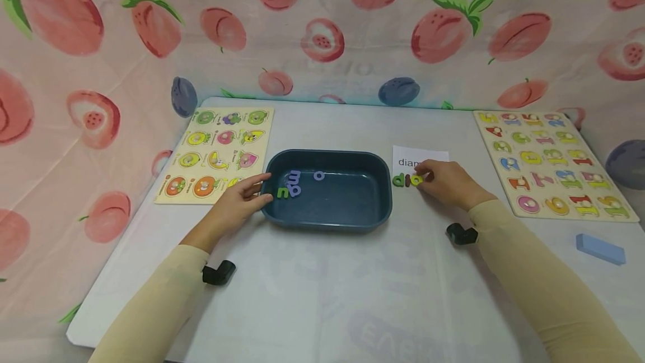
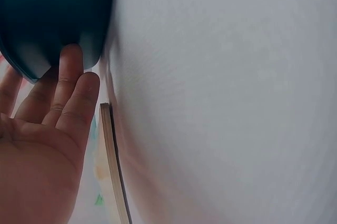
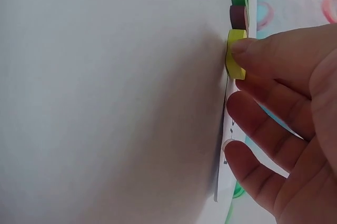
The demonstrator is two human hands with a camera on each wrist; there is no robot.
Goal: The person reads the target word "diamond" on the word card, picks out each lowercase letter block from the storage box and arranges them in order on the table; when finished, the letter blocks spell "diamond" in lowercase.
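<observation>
White table (image 1: pixel 302 284) w/ rounded corners, set against a pale cloth (image 1: pixel 368 32) printed w/ pink & dk-blue fruit, hung behind & round the L side. Faint mirrored lettering shows on the near part of the tabletop.

Fruit board (image 1: pixel 224 174) lies far L, its lower R part hidden by the L hand (image 1: pixel 237 200); number board (image 1: pixel 546 194) lies far R, w/ a lt-blue block (image 1: pixel 600 249) near its front edge. Dk-blue tray (image 1: pixel 342 195) sits mid-table, w/ purple & green letters (image 1: pixel 294 190) loose inside, mostly at its L end. L hand holds the tray there: thumb at the rim, fingers against the outer wall. White card (image 1: pixel 439 156) lies R of the tray; "diam" is readable, the rest blocked by the R hand (image 1: pixel 448 181).

Below the card's L part, just R of the tray: green "d" (image 1: pixel 398 180), dk-red "i" (image 1: pixel 407 180), then a yellow letter (image 1: pixel 416 180), in a row. R hand pinches the yellow one btwn thumb & finger, other fingers apart & slightly bent. It's thick & flat-sided; full shape can't be told, partly covered.
</observation>
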